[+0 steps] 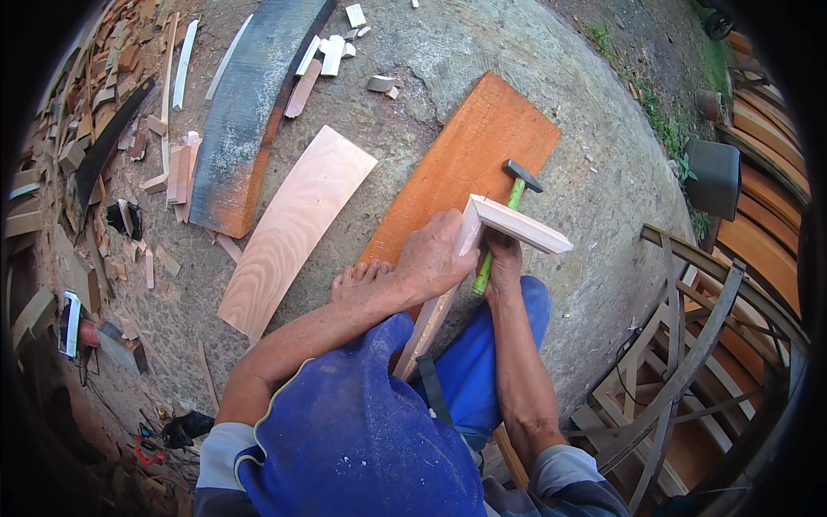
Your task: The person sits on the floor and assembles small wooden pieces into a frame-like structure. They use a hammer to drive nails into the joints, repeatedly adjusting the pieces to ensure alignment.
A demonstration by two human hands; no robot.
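Two pale moulded wooden strips meet at a mitred corner and form a wooden frame piece [522, 225]. One strip points right; the other runs down between my legs. My left hand [433, 252] is closed round the lower strip just below the corner. My right hand [505, 260] is under the right-hand strip, closed at the green handle of a hammer [515, 195]. The strip covers part of that handle and some of my right fingers. Below the hammer head lies a reddish-brown board [487, 142], with my bare toes at its near left edge.
On the concrete lie a pale curved board [297, 233] and a thick, dark weathered beam [245, 112]. Small offcuts [332, 53] are scattered near the beam, and scrap wood [103, 82] is heaped far left. At right stand a dark bin [713, 178] and wooden frames [680, 370].
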